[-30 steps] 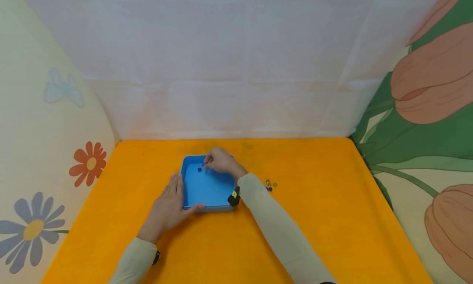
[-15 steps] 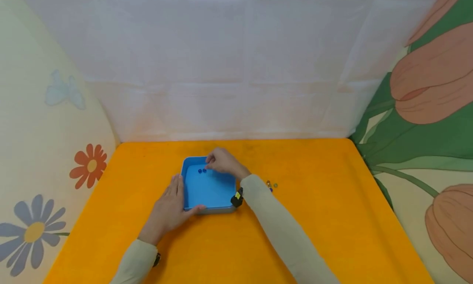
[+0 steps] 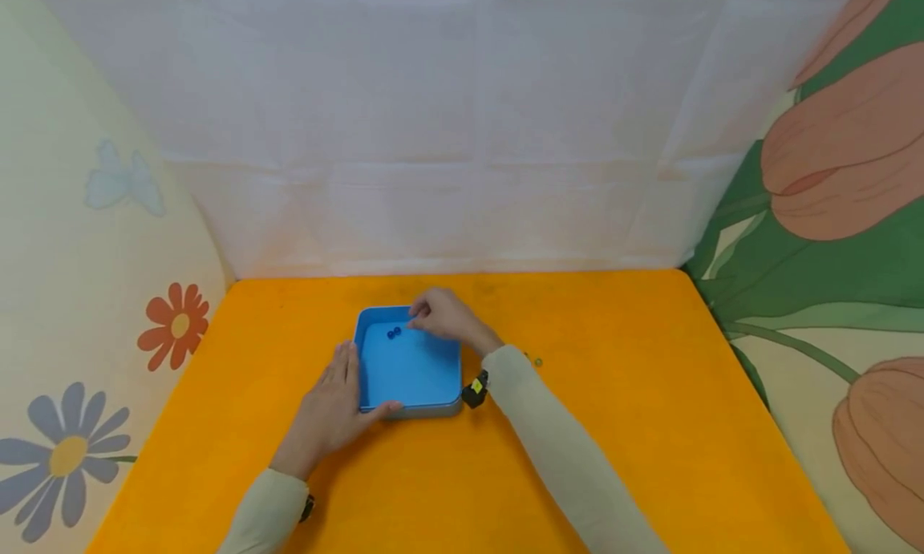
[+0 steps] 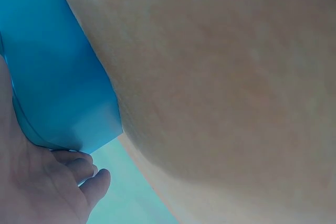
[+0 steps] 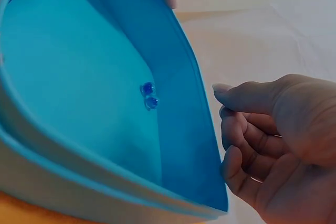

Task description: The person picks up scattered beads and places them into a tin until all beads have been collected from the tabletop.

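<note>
Two blue glass marbles point(image 3: 393, 333) lie side by side on the floor of a square blue box point(image 3: 411, 378), toward its far left; the right wrist view shows the same marbles point(image 5: 150, 95) beside the box wall. My right hand point(image 3: 443, 315) is over the far right part of the box, fingers loosely bent. In the right wrist view the right hand point(image 5: 278, 135) has thumb and forefinger close together, with nothing visible between them. My left hand point(image 3: 328, 402) rests against the box's left side, fingers straight and thumb along the front rim. The left wrist view shows that hand point(image 4: 47, 182) against the box point(image 4: 63, 77).
A green marble point(image 3: 538, 362) lies on the orange tabletop point(image 3: 613, 426) to the right of the box, partly behind the right sleeve point(image 3: 556, 450). A white cloth point(image 3: 462, 137) hangs behind the table, with flowered cloths at both sides.
A second blue marble has come out of my right fingers into the box and sits by the first. The right hand has drawn slightly rightward; its sleeve now covers most loose marbles. The left hand stays.
</note>
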Tool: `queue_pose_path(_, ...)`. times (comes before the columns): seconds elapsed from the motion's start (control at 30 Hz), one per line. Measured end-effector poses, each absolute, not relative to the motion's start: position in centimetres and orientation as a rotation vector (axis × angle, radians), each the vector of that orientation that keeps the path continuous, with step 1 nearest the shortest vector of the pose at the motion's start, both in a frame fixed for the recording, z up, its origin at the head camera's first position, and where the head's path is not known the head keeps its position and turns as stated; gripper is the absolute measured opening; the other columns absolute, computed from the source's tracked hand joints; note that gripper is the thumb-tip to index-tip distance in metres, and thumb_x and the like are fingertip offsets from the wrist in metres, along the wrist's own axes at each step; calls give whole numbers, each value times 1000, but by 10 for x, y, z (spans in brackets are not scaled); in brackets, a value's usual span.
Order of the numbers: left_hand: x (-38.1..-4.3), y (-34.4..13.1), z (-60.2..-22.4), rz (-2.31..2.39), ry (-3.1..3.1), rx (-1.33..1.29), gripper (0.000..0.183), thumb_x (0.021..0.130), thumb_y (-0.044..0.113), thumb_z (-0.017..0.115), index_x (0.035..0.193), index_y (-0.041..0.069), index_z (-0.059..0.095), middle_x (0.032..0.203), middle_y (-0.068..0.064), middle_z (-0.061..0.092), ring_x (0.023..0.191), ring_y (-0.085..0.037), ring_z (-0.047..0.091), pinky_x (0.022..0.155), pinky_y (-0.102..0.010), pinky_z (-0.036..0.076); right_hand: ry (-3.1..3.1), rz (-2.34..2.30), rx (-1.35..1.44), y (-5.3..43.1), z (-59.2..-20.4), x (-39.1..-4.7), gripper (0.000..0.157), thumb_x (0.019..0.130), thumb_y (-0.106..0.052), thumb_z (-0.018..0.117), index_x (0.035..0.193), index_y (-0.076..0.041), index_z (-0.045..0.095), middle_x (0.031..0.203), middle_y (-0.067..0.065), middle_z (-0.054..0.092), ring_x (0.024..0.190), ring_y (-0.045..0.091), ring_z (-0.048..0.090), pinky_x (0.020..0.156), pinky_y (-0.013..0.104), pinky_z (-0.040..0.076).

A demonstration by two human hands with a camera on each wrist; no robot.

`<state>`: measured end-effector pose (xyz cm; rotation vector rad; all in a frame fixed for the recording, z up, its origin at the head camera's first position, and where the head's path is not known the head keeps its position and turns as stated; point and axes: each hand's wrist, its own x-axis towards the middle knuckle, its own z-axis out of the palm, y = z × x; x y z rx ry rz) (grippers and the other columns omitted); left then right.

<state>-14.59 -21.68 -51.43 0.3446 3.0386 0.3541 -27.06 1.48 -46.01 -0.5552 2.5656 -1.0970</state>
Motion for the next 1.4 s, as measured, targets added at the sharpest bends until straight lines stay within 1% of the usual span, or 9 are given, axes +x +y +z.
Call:
queue_pose_path(0.23,-145,-216,-514,364,3032,338,133,87,87,53,164,-12,7,173,-34,12,157,-54,27,119,-66,40,2557,-1153,-539,30,-457,-267,27,102,-21,71,122,-3,76,99,5,73,80,19,60,67,26,51)
queue_pose_path(0.47,-147,-216,-514,366,3018,329,134,87,88,52,164,-11,6,173,-33,11,158,-54,24,120,-67,38,2560,-1195,-510,50,-455,-262,28,102,-23,70,123,-4,76,98,5,71,81,20,59,68,27,50)
queue_pose_path(0.67,-148,-214,-515,342,3027,338,135,86,90,50,164,-11,7,173,-34,13,157,-54,25,120,-67,38,2571,-1228,-558,70,-455,-257,28,102,-18,70,123,0,75,99,9,73,79,20,58,67,27,50)
queue_pose_path(0.83,-147,-214,-516,340,3033,340,134,86,90,50,164,-11,7,173,-34,13,158,-53,25,120,-67,38,2592,-1224,-519,88,-461,-250,28,102,-20,71,122,0,75,104,9,74,83,18,62,73,28,55)
queue_pose_path(1.0,-146,-213,-515,347,3035,340,134,86,89,51,164,-11,8,173,-33,13,158,-53,25,120,-67,38,2606,-1254,-430,109,-470,-243,28,101,-22,72,122,-3,75,106,6,74,91,18,66,83,35,59)
queue_pose_path(1.27,-147,-211,-513,331,3028,340,136,85,92,48,164,-12,9,172,-34,14,158,-54,24,122,-67,36,2627,-1286,-358,142,-482,-233,30,102,-22,71,124,-2,75,107,9,75,90,19,67,83,38,60)
queue_pose_path(1.4,-148,-212,-513,332,3021,334,136,85,92,48,164,-12,9,172,-34,13,158,-54,23,122,-67,35,2623,-1293,-303,155,-487,-228,30,102,-22,71,124,-2,74,106,9,74,88,19,66,80,36,59)
